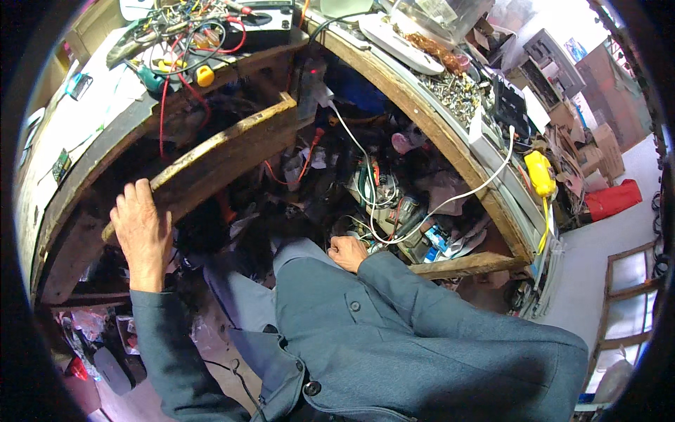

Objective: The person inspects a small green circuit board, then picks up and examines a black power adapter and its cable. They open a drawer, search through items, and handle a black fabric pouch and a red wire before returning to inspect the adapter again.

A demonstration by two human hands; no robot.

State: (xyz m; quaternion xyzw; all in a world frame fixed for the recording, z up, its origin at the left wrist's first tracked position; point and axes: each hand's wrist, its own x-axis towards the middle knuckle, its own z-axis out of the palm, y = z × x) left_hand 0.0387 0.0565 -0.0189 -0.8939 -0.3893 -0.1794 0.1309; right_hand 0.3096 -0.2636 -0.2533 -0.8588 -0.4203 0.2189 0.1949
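Left hand (143, 228): at the left of the frame, laid over the near end of a wooden board (235, 151), apparently a drawer wall. Its fingers are together and lightly bent across the top edge; how firmly they press cannot be told. Right hand (347, 253): at centre, curled into a loose fist beside the knee (299, 250); nothing shows in it, though the palm is hidden.

The board slants from left of centre up towards the upper middle, under the table (98, 156). In this inspector's judgement, handling it well calls for an even pull or push along its length, since a hold at one end alone may let it skew and bind. The right hand appears free to steady the far end. Fingertips should stay clear of the table's edge, where they could be pinched.

Further out, a red wire (162, 130) hangs from the wire tangle (197, 28) at upper left, near the board; it is best checked for snagging before any movement. Right of centre, a white cable (467, 195) loops over cluttered parts and a blue-and-white packet (437, 239); the right arm should pass clear of it
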